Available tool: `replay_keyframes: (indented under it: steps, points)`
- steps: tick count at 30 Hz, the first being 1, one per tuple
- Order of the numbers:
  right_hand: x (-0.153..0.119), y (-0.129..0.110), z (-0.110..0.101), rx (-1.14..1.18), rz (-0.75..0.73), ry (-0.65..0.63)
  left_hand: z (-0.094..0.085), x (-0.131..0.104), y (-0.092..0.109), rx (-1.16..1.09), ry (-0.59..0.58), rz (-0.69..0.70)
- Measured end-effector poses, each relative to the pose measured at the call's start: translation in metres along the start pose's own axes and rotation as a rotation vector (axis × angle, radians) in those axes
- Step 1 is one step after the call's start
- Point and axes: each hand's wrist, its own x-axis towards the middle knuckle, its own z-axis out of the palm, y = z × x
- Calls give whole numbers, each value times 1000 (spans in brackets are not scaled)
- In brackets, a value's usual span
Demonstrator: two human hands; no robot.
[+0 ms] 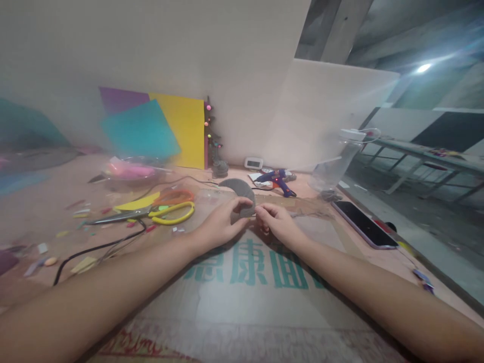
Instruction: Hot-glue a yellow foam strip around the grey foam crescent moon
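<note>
A dark grey crescent-shaped piece (242, 190) stands tilted over the middle of the table. My left hand (227, 219) grips it at its lower right part, thumb below and fingers on top, and covers some of its inner edge. Close against its right edge is my right hand (274, 221), with thumb and fingers pinched together and the other fingers curled. What lies in that pinch is too small or hidden to tell. Under both hands is a board or sheet with green printed characters (247, 264).
Yellow-handled scissors (172, 214) and orange-handled ones lie left among paper scraps. Behind stand a blue glue gun (278, 180), a small white clock (253, 163) and coloured sheets (141, 131). A phone (365, 224) and a clear bottle (335, 164) are on the right.
</note>
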Motion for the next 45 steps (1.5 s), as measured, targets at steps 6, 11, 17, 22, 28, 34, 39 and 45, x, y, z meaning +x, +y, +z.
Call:
replay_keyframes:
  steps: [6, 11, 17, 22, 28, 34, 39, 45]
  points:
    - [1, 2, 0, 17, 24, -11, 0, 0, 0, 1, -12, -22]
    - [1, 6, 0, 27, 31, -20, 1, -1, -1, 16, -34, -31]
    - [-2, 1, 1, -3, 27, -48, 0, 1, -2, 19, 46, -53]
    - [-3, -6, 4, -77, 26, -15, 1, 2, -4, 21, 57, -70]
    - [-3, -7, 3, -76, 78, -8, 1, 1, -3, -11, 26, -82]
    - [-3, -4, 3, -63, 48, -12, 1, 0, -3, -37, 29, -100]
    - [-1, 3, 2, -1, 26, 4, 3, 1, -4, -70, 48, -140]
    - [2, 5, 1, 24, 59, 77, 5, 1, -1, -115, 32, -158]
